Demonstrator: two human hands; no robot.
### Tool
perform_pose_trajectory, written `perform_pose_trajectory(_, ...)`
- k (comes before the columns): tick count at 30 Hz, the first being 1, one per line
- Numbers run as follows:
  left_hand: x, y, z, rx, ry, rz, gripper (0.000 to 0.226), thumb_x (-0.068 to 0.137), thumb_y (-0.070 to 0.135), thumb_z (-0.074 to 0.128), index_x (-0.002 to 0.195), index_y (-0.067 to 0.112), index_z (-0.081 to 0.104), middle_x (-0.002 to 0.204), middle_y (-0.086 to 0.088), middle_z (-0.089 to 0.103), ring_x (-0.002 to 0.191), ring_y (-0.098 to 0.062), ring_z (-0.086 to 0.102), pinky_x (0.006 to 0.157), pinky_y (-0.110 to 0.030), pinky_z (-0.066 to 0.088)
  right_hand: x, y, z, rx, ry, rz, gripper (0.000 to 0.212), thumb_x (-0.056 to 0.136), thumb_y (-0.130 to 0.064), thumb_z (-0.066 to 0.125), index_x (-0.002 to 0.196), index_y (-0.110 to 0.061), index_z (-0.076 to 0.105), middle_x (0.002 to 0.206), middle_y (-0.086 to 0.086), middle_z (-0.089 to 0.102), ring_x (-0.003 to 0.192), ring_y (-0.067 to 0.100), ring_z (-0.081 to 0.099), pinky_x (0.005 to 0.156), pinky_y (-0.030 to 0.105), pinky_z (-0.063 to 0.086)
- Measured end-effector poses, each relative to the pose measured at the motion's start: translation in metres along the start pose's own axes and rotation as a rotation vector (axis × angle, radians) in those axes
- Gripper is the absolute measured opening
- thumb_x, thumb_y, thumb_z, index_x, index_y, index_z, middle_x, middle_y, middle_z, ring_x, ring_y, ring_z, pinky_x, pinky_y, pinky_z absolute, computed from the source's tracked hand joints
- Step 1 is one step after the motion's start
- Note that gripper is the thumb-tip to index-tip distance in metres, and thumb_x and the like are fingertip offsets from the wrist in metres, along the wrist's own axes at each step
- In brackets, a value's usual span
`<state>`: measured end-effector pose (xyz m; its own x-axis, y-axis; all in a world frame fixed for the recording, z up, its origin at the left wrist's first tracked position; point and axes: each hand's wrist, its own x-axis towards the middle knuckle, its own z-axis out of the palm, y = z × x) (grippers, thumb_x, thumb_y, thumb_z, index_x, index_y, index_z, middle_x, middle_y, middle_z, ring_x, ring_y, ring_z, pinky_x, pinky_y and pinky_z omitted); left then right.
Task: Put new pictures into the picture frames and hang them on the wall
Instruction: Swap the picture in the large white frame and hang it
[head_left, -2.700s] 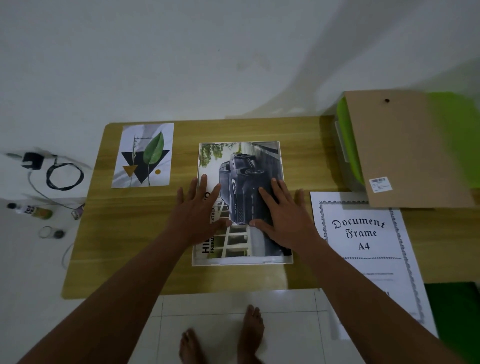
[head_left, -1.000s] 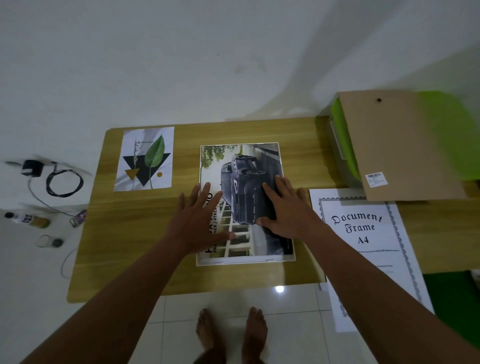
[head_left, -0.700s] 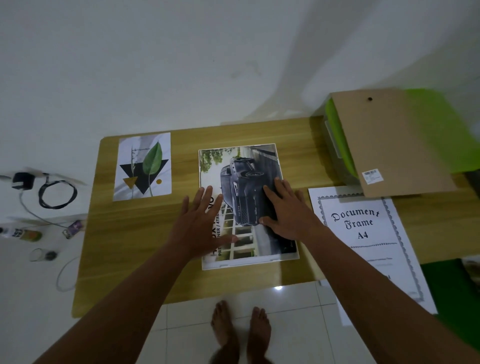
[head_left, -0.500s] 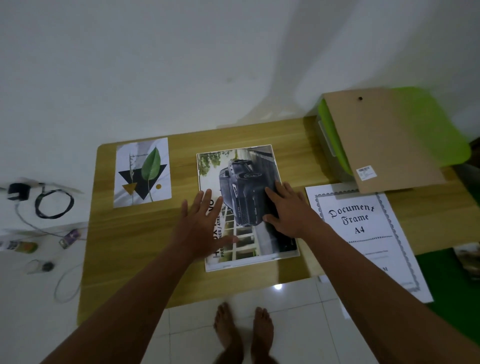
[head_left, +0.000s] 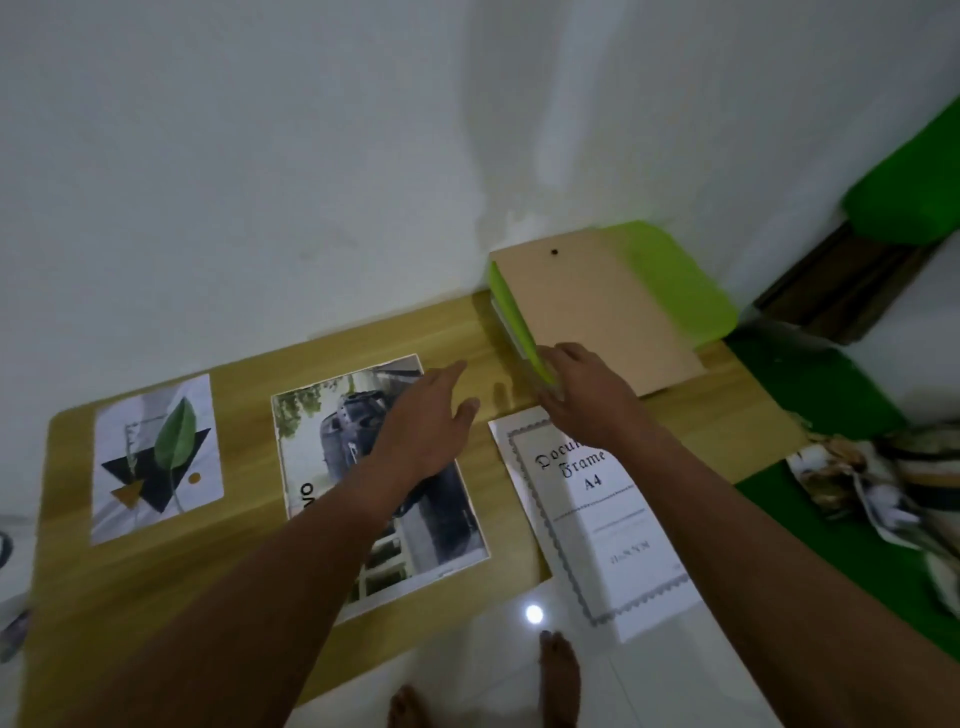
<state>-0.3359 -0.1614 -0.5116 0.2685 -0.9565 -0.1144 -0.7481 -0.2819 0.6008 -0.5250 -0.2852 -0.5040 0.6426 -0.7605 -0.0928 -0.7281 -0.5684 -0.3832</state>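
Right now the person stands at a low wooden tabletop (head_left: 249, 587) pushed against a white wall (head_left: 311, 156), both arms stretched out over it. The left hand (head_left: 426, 421) is out flat above the far right corner of the car picture (head_left: 332, 452), its fingers (head_left: 447, 371) straight and slightly spread, holding nothing. From here I cannot tell whether the palm touches the paper or hangs just over it.

The car picture lies face up in the middle of the tabletop, partly hidden under the left forearm. The leaf picture (head_left: 156, 457) lies flat to its left, apart from it and close to the tabletop's left end.

The right hand (head_left: 587, 395) is at the near left corner of the brown board (head_left: 608, 312), which lies on top of a green box (head_left: 675, 280) at the far right of the tabletop, by the wall. The fingers of that hand are bent at the board's corner, but the spot is blurred and I cannot tell whether they grip the board or only rest on it.

Just below the right wrist lies a printed sheet (head_left: 602, 519) with an ornate border, reading "Frame A4". It sits beside the car picture without touching it, and its near end hangs past the tabletop's front edge. Bare feet (head_left: 558, 670) show on the pale tiled floor (head_left: 488, 654) below.
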Motion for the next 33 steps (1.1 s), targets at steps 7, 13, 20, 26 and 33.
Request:
perform_pose_trajectory(7, 0.078, 0.070, 0.042, 0.006, 0.008, -0.053, 0.063, 0.095, 0.037, 0.058, 0.151, 0.021, 0.034, 0.147, -0.010, 0.043, 0.134, -0.030, 0.040, 0.107, -0.040, 0.037, 0.032, 0.103, -0.045, -0.085, -0.012, 0.114, 0.064, 0.093, -0.032, 0.060, 0.149, -0.014, 0.037, 0.148, 0.016, 0.040, 0.132, 0.036, 0.040, 0.100, 0.048, 0.045)
perform_pose_trajectory(13, 0.115, 0.095, 0.071, 0.058, 0.073, -0.205, 0.066, 0.092, 0.043, 0.059, 0.149, 0.019, 0.037, 0.142, -0.013, 0.044, 0.130, -0.031, 0.043, 0.105, -0.041, 0.039, 0.060, 0.161, -0.070, -0.115, -0.095, 0.184, 0.068, 0.090, -0.038, 0.064, 0.148, -0.015, 0.036, 0.139, 0.020, 0.041, 0.129, 0.040, 0.037, 0.100, 0.051, 0.043)
perform_pose_trajectory(20, 0.123, 0.120, 0.081, -0.081, 0.196, -0.412, 0.075, 0.083, 0.024, 0.074, 0.146, 0.007, 0.040, 0.134, -0.018, 0.049, 0.124, -0.031, 0.048, 0.100, -0.033, 0.038, 0.075, 0.180, -0.074, 0.035, -0.158, 0.192, 0.065, 0.077, -0.040, 0.079, 0.127, -0.011, 0.050, 0.116, 0.019, 0.052, 0.109, 0.037, 0.051, 0.091, 0.045, 0.049)
perform_pose_trajectory(26, 0.125, 0.130, 0.075, -0.399, 0.260, -0.558, 0.076, 0.072, 0.000, 0.080, 0.140, 0.001, 0.046, 0.126, -0.015, 0.063, 0.102, -0.021, 0.062, 0.083, -0.025, 0.047, 0.083, 0.189, -0.067, 0.181, -0.133, 0.264, 0.066, 0.055, -0.043, 0.089, 0.103, -0.015, 0.055, 0.103, 0.016, 0.058, 0.093, 0.033, 0.057, 0.072, 0.035, 0.048)
perform_pose_trajectory(33, 0.119, 0.114, 0.065, -0.714, 0.272, -0.579, 0.084, 0.066, -0.012, 0.079, 0.141, 0.010, 0.047, 0.119, -0.011, 0.063, 0.093, -0.020, 0.066, 0.075, -0.037, 0.058, 0.074, 0.181, -0.073, 0.413, -0.109, 0.281, 0.113, 0.049, -0.037, 0.093, 0.146, -0.012, 0.042, 0.136, 0.013, 0.049, 0.119, 0.027, 0.053, 0.098, 0.040, 0.049)
